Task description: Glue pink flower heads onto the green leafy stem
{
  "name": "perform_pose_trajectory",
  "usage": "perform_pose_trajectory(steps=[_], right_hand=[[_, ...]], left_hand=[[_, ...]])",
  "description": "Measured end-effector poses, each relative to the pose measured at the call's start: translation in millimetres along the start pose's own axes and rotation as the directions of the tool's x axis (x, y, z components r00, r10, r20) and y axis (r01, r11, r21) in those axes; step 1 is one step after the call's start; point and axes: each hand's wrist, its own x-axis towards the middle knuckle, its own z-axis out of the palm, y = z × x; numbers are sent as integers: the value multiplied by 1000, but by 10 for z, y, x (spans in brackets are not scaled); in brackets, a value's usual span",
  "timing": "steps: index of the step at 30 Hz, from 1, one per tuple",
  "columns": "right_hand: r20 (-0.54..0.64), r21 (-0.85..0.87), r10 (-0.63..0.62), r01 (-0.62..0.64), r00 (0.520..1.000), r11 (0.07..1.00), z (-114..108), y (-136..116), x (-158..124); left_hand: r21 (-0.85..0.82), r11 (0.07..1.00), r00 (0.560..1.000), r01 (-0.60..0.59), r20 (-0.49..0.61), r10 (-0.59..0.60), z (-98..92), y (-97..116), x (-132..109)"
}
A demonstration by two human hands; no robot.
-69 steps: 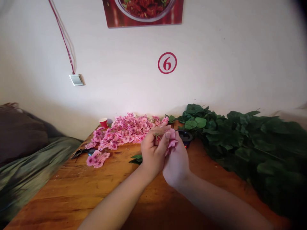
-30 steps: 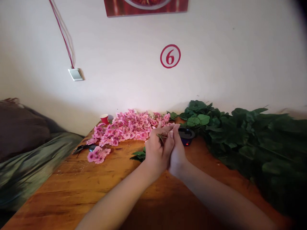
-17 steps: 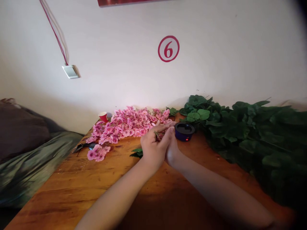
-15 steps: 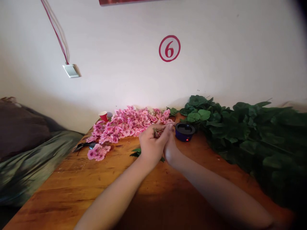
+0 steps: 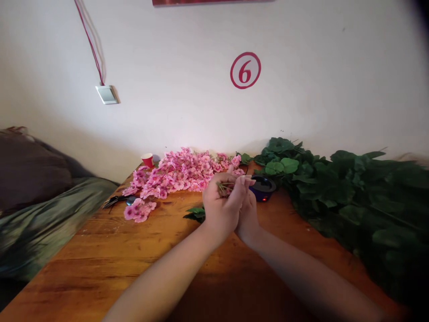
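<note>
My left hand (image 5: 219,208) is closed around several thin green and pinkish stems (image 5: 226,188), whose cut-like ends poke out between thumb and fingers. Against it presses my right hand (image 5: 248,212), fingers drawn together at the left thumb; what it grips is hidden. Just beyond the fingertips stands a round dark blue pot (image 5: 264,190) with a red light on its front, partly covered by the right hand. Behind the hands lies a heap of pink artificial blossoms (image 5: 182,172). A small green leaf sprig (image 5: 196,214) rests left of my left wrist.
Green artificial leaves (image 5: 335,188) are piled along the right side of the wooden table (image 5: 100,259). At the left lie a single pink flower cluster (image 5: 140,210) and a dark-handled tool (image 5: 115,201). A red paper cup (image 5: 147,160) stands near the wall.
The view has shifted slightly. Both hands, still pressed together, are a little farther right and now overlap the blue pot's left edge. More of the leaf sprig shows beside the left wrist.
</note>
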Motion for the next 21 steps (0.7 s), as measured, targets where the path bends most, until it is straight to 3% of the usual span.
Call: perform_pose_trajectory(steps=[6,10,15,18,21], right_hand=[[-20,129,-9,11,1000,992,35,-233,-15],[-12,166,7,-5,1000,986,34,-299,-20],[-31,199,76,-69,997,978,45,-313,-3],[-13,212,115,-109,993,971,56,-252,4],[47,208,78,-86,996,974,81,-208,-3]], left_hand=[[-203,974,992,104,96,-86,7,-1,18],[-246,957,983,152,134,-122,22,31,2],[-224,968,987,116,136,-87,20,-53,-15],[-178,982,996,57,84,-43,-5,-98,-3],[-61,998,1000,30,10,-29,-46,-81,27]])
